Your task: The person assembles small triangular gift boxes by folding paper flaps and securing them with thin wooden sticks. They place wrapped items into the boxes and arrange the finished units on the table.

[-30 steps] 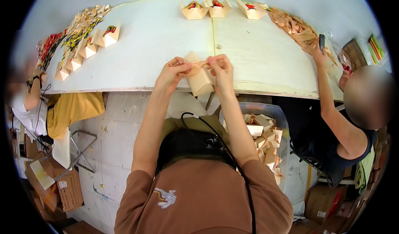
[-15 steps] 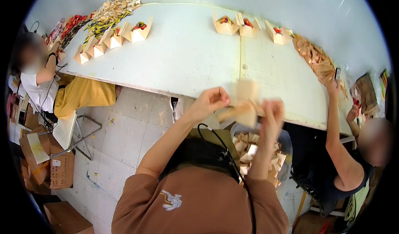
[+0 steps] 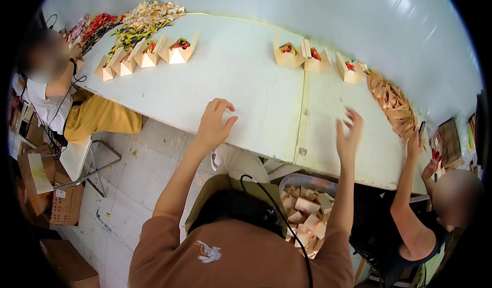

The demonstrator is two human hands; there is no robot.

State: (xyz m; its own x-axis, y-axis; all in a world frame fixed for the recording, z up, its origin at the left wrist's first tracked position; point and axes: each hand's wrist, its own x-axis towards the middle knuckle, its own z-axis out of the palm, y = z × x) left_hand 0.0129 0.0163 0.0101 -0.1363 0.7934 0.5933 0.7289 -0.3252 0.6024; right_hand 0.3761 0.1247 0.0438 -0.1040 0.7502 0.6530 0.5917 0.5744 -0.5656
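Note:
My left hand (image 3: pixel 215 125) is over the near edge of the white table (image 3: pixel 241 83), thumb and fingers apart with nothing between them. To the right, my right hand (image 3: pixel 349 137) is also raised over the tabletop, fingers spread and empty. A plastic tub (image 3: pixel 332 188) stands below the table edge, beside my right forearm. Heaped in it are several small folded boxes (image 3: pixel 306 206) of cream card. Farther off on the table, an open cream box (image 3: pixel 289 57) with small coloured packets in it stands beside two similar ones.
At the far left, several filled open boxes (image 3: pixel 180 52) stand before heaps of coloured packets (image 3: pixel 136 32). Tan ribbons (image 3: pixel 392 103) are piled at the right. One co-worker (image 3: pixel 51 93) sits at the left; another (image 3: pixel 425 226) reaches in from the right. Cartons (image 3: pixel 66 203) lie on the floor.
The cream box with a tan ribbon has left my hands; where it went does not show. Both hands have opened, moved apart and reached over the table.

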